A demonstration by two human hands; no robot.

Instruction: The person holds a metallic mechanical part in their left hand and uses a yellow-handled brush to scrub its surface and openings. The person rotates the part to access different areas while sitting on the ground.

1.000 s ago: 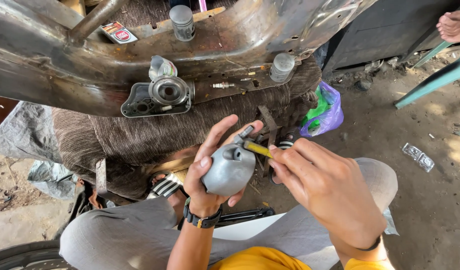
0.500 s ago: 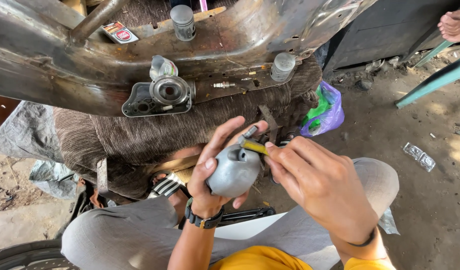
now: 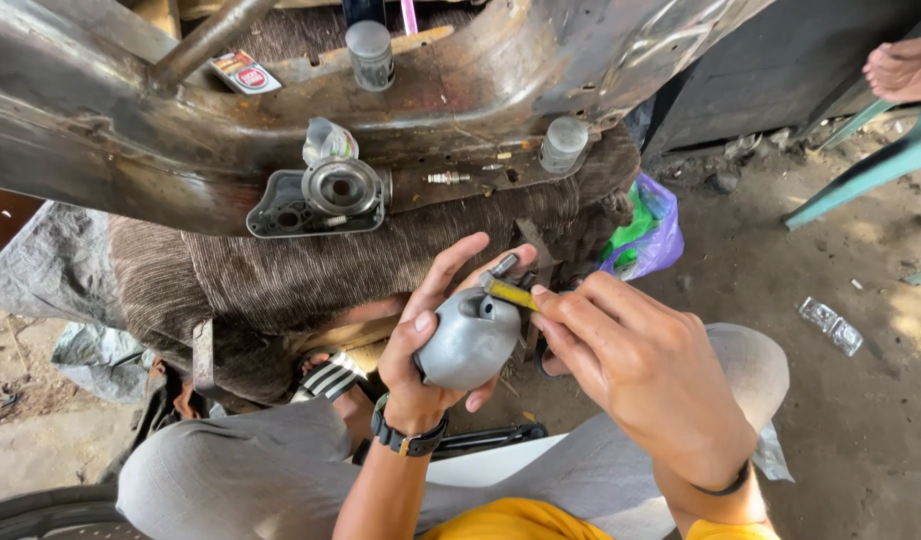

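Beyond a dirt floor [image 3: 860, 400] and a worn metal frame [image 3: 130, 130] at the far side, a rounded grey metal part [image 3: 467, 345] is gripped near the centre by the left hand [image 3: 430, 340], while a small yellow tool [image 3: 510, 293] is pinched against its top by the right hand [image 3: 645, 375].

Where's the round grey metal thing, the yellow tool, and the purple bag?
grey metal housing [image 3: 467, 345], head view, its rounded side.
yellow-handled tool [image 3: 510, 293], head view, the yellow shaft.
purple plastic bag [image 3: 665, 232], head view, its right side.
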